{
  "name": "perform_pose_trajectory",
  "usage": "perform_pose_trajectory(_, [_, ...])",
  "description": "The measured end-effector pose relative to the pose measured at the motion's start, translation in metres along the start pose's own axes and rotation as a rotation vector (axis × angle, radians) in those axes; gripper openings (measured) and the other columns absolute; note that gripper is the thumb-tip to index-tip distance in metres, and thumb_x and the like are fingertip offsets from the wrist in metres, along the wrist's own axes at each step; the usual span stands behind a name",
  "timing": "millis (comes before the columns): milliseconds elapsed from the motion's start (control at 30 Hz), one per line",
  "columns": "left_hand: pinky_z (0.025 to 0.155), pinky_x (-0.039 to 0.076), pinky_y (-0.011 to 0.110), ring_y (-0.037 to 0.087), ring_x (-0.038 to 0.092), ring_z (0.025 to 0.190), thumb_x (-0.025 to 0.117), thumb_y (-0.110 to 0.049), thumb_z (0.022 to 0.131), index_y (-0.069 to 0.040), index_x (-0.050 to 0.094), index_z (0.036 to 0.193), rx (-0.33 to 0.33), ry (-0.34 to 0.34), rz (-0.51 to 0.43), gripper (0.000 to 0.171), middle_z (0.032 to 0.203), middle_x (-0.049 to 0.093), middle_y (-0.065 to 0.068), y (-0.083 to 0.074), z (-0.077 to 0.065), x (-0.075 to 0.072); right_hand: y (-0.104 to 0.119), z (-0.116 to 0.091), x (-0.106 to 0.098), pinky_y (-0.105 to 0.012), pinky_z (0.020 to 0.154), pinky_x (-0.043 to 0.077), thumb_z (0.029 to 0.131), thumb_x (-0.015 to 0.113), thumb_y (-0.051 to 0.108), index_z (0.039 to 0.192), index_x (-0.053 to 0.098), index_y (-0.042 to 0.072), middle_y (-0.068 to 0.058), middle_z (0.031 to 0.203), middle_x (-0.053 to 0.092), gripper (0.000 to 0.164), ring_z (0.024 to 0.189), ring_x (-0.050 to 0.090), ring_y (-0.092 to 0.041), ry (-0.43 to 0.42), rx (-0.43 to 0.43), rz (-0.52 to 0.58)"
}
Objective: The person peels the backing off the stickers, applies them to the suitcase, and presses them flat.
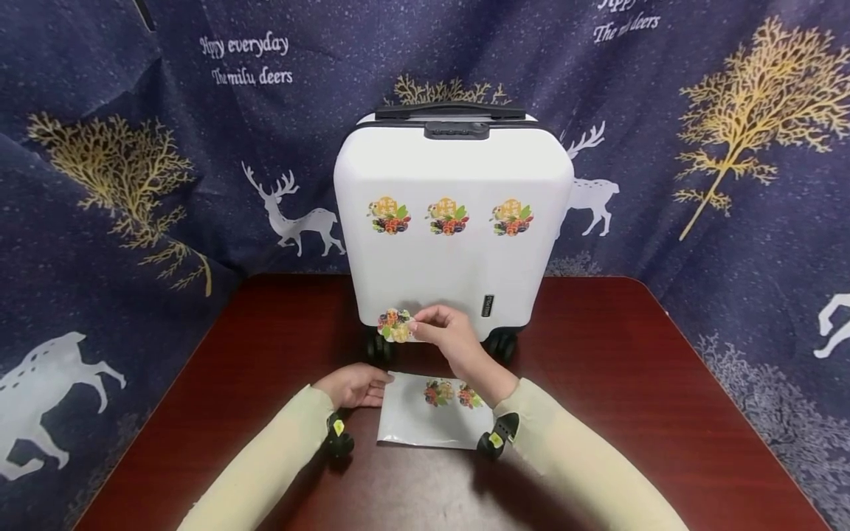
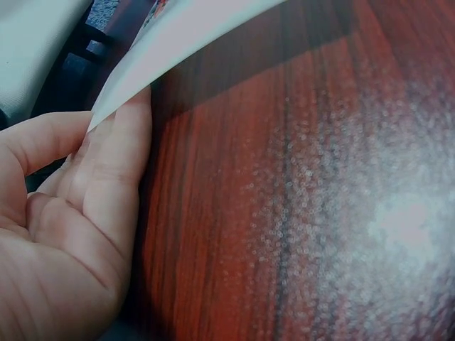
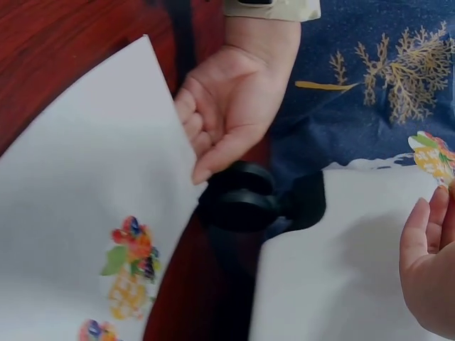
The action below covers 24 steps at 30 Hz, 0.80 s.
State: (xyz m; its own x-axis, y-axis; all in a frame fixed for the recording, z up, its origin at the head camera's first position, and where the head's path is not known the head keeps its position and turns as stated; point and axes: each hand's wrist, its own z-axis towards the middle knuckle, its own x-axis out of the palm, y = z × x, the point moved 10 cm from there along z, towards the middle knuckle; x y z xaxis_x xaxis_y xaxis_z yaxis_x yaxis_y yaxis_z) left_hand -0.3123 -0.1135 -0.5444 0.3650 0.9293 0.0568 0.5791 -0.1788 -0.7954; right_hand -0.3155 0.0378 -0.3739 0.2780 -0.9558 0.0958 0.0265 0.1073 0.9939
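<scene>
My right hand (image 1: 458, 345) pinches a fruit-patterned sticker (image 1: 392, 324) by its edge, in front of the lower left part of a white suitcase (image 1: 438, 269). The sticker looks upside down in the head view, its berries uppermost. Three similar stickers (image 1: 448, 217) sit in a row across the suitcase's upper half. Below, my left hand (image 1: 357, 386) grips the far left corner of a white sticker sheet (image 1: 425, 428) between thumb and fingers. Two stickers show on that sheet, partly behind my right wrist. In the left wrist view the sheet's corner (image 2: 128, 92) lifts off the table.
The suitcase stands on black wheels (image 1: 502, 344) on a dark red wooden table (image 1: 279, 354). It has a black top handle (image 1: 451, 111) and a small black label (image 1: 488, 305). Behind the table hangs a blue cloth (image 1: 292, 125) with deer and trees.
</scene>
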Motion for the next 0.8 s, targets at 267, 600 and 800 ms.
perform_pose_trajectory(267, [0.078,0.063,0.025,0.008,0.068,0.076,0.052,-0.007,0.102,-0.003,0.061,0.100,0.003,-0.016,0.004,0.010,0.083,0.068,0.001,-0.002,-0.002,0.001,0.025,0.005,-0.006,-0.025,0.088,0.058,0.093,0.072,0.004,0.096,0.070,0.002,0.005,0.092,0.068,0.004,0.085,0.067,-0.006,-0.113,-0.069,-0.062])
perform_pose_trajectory(600, [0.077,0.062,0.024,0.008,0.068,0.075,0.053,-0.007,0.102,-0.007,0.060,0.093,0.003,-0.016,-0.001,0.012,0.080,0.068,0.000,-0.001,-0.003,0.000,0.044,0.010,-0.003,-0.024,0.080,0.059,0.091,0.074,0.005,0.097,0.073,-0.004,0.004,0.089,0.071,0.011,0.079,0.066,-0.003,-0.225,-0.116,-0.111])
perform_pose_trajectory(800, [0.076,0.063,0.024,0.008,0.068,0.073,0.053,-0.007,0.102,-0.007,0.060,0.091,0.004,-0.013,-0.007,0.013,0.078,0.069,0.000,-0.002,-0.002,0.001,0.053,0.015,-0.004,-0.023,0.079,0.058,0.091,0.075,0.007,0.098,0.075,-0.002,0.001,0.087,0.076,0.011,0.076,0.066,-0.001,-0.266,-0.136,-0.143])
